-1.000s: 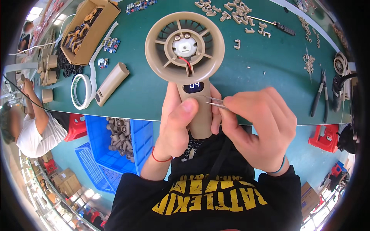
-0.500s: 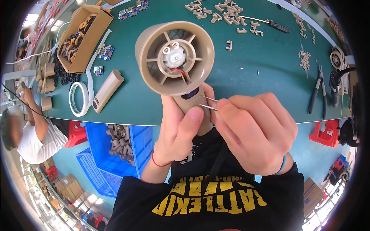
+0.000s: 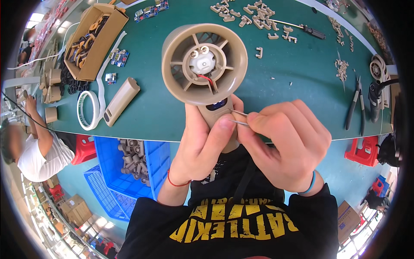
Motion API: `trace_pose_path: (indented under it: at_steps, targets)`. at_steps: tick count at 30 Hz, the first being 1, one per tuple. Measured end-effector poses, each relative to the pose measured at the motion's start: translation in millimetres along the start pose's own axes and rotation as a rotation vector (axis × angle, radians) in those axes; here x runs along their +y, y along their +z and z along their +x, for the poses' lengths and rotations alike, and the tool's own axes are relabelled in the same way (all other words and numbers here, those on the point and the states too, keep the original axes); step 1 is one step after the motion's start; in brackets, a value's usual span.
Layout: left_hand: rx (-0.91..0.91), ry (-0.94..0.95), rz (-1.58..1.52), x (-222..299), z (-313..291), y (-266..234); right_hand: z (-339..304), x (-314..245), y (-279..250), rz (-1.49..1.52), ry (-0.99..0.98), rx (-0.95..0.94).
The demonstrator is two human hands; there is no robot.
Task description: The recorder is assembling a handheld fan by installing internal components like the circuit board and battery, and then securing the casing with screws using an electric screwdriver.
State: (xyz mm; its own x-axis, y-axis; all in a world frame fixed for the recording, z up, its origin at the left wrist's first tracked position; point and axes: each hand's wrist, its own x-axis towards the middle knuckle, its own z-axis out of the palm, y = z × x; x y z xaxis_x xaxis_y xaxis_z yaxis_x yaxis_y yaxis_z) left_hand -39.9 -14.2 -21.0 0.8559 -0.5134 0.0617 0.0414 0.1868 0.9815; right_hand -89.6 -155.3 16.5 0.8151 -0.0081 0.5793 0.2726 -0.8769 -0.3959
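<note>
My left hand [image 3: 202, 149] is closed around the handle of a beige handheld fan [image 3: 168, 69], its round head tilted up at me. Inside the open head show a white motor, spokes, two small screws or posts and a red wire. A dark display window sits at the top of the handle. My right hand [image 3: 289, 144] pinches a pair of metal tweezers [image 3: 239, 122], whose tips are at the handle just below the display, beside my left thumb. What the tips touch is too small to tell.
On the green table [image 3: 172, 123] lie a beige handle shell [image 3: 122, 102], a tape roll [image 3: 80, 113], circuit boards [image 3: 119, 57], small beige clips, a screwdriver [image 3: 312, 31] and pliers [image 3: 361, 103]. A parts carton [image 3: 100, 56] stands left. Below is a blue crate [image 3: 159, 162]; a co-worker [image 3: 45, 155] sits left.
The fan's head has shifted a little to the right and turned slightly. The tweezers stay at the handle below the display, and both hands keep their holds.
</note>
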Motion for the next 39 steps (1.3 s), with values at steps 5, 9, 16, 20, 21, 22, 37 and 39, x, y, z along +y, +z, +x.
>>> trace_pose_path:
  at_steps: [5, 9, 16, 20, 21, 22, 37, 39]
  targets:
    - [-0.022, -0.016, -0.011, 0, 1, -1, -1, 4, 1, 0.038, 0.008, 0.004]
    - [-0.048, 0.007, -0.004, -1, 2, -3, -1, 5, 3, 0.058, 0.011, 0.015]
    - [-0.068, -0.054, -0.051, 0, 4, -5, -1, 8, 5, 0.124, 0.044, 0.024]
    - [-0.065, -0.047, -0.060, 0, 4, -5, -3, 11, 10, 0.185, 0.055, 0.051]
    - [-0.057, -0.050, -0.071, 1, 4, -5, -3, 12, 11, 0.202, 0.043, 0.065]
    - [-0.050, -0.053, -0.083, 0, 4, -5, -4, 12, 11, 0.201, 0.041, 0.068]
    - [-0.230, 0.010, -0.124, -1, 2, -9, -10, -7, 26, 0.389, 0.307, 0.087]
    - [-0.157, -0.018, -0.123, 2, -4, -6, -6, -5, 24, 0.423, 0.289, -0.033]
